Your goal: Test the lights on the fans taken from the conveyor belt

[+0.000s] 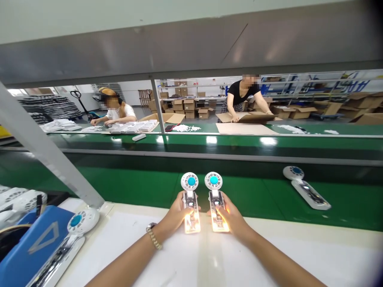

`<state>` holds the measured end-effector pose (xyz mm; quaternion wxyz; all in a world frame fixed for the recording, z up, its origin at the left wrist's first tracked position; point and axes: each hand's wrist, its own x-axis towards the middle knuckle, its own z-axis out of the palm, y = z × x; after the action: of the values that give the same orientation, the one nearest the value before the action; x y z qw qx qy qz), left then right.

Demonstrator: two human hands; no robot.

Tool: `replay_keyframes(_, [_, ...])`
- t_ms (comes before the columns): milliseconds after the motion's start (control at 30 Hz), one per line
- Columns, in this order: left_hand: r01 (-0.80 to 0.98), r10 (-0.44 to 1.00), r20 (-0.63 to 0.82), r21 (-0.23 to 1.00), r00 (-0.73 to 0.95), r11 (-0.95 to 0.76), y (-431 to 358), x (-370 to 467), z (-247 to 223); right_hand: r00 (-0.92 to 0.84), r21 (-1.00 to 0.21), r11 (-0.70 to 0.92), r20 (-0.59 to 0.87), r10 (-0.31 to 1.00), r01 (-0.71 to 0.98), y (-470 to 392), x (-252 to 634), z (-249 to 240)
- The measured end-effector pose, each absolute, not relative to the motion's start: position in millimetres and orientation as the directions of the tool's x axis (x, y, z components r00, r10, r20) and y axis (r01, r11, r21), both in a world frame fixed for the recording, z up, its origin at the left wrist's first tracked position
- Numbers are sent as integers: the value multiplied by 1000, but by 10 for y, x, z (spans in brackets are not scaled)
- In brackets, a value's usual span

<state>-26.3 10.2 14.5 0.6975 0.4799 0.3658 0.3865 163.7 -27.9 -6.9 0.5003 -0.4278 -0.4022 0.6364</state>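
My left hand (178, 211) is closed round a small handheld fan (190, 181) with a white round head and a blue hub. In my right hand (231, 217) is a matching handheld fan (213, 181), held upright beside the first with a narrow gap between them. Both clear bodies glow with warm orange light near the bottom, and the inner parts show through. Each thumb lies on the front of its fan's body. The two fans are above the near edge of the white worktop (176, 259).
Another fan (309, 193) lies on the green conveyor belt (251, 191) to the right. At left, a fan (72, 235) leans by a blue bin (30, 251) holding more fans. A slanted white post (54, 147) stands left. Two people work across the belt, one handling cardboard (248, 128).
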Motion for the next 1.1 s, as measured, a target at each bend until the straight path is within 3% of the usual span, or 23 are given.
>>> replay_keyframes(833, [-267, 869, -79, 935, 488, 234, 156, -307, 47, -164, -930, -170, -122, 979, -325, -291, 1615, -14])
replay_keyframes(1100, [-244, 835, -69, 940, 546, 237, 150, -315, 38, -200, -952, -29, 34, 979, -304, -273, 1623, -126])
